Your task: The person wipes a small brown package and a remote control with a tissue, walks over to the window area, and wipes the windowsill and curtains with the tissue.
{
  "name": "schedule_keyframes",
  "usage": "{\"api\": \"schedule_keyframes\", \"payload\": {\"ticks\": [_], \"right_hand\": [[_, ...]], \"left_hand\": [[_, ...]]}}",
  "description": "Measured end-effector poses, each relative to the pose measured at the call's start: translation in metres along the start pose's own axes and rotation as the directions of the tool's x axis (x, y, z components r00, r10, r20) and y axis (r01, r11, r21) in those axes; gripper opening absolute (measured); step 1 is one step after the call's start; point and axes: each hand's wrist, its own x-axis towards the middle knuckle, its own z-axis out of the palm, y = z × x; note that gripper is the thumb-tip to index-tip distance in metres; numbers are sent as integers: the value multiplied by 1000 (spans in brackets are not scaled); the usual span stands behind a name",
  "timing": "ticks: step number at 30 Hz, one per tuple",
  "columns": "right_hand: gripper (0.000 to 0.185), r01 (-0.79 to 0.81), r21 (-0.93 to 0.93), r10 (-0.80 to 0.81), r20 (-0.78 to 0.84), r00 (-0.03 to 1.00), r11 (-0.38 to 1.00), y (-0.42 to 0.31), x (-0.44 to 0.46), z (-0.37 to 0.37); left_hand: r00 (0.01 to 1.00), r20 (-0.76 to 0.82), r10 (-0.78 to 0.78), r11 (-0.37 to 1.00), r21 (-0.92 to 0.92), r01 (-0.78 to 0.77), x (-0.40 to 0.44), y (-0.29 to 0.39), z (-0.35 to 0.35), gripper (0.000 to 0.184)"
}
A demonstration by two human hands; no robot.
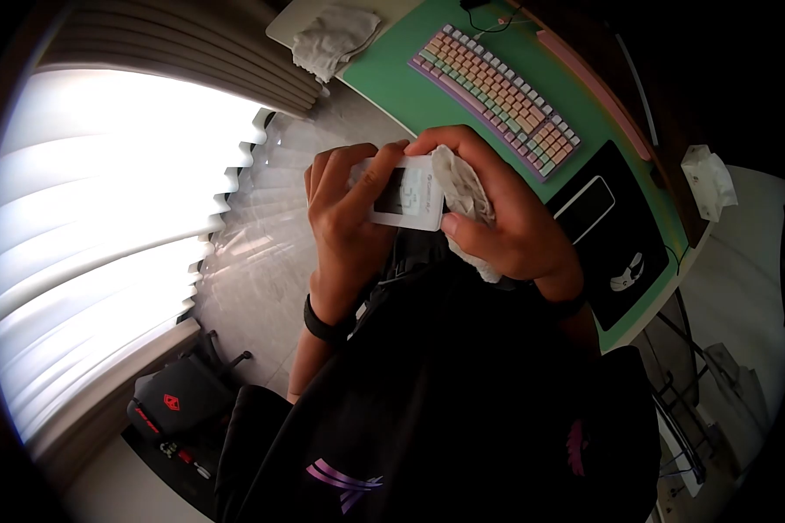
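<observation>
A small white device with a grey display (408, 193) is held up in front of my dark clothing. My left hand (344, 196) grips its left side, with the fingers over the top edge and onto the display. At the device's right edge, my right hand (519, 222) is wrapped round a crumpled whitish cloth (464, 187), its thumb near the lower right corner and its index finger curved over the top. The cloth touches the device's right side and hangs down below the thumb. A black band circles my left wrist.
On the green desk mat (384, 78) lie a pastel keyboard (497, 96), a white-framed phone-like device (586, 209) and a white mouse (627, 272). Another cloth (336, 39) rests at the desk's left corner. A tissue pack (709, 181) sits right; a black bag (183, 397) lies lower left.
</observation>
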Motion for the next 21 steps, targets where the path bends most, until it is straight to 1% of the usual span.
{"api": "schedule_keyframes", "payload": {"ticks": [4,7,10,13,16,19,21], "right_hand": [[52,47,-31,-47,-26,999,998,2,3,3],[51,80,-18,-81,-39,996,997,9,4,4],[50,34,-4,-34,-29,999,999,9,5,4],[49,34,17,-33,-32,999,999,13,5,3],[45,-29,90,36,-84,996,996,5,7,8],[46,-36,78,44,-101,994,996,3,5,10],[48,-21,59,28,-130,991,998,2,4,10]], "left_hand": [[1000,-5,-25,998,54,25,1,0,0,41],[999,-1,-35,994,104,35,1,1,-2,40],[999,-22,-29,993,111,31,0,-1,-1,39],[999,-2,-43,996,81,43,3,2,-2,40],[986,63,-156,965,-201,166,0,3,1,42],[942,186,-278,873,-360,329,-4,7,4,45],[935,234,-266,859,-383,340,-4,6,5,45]]}}
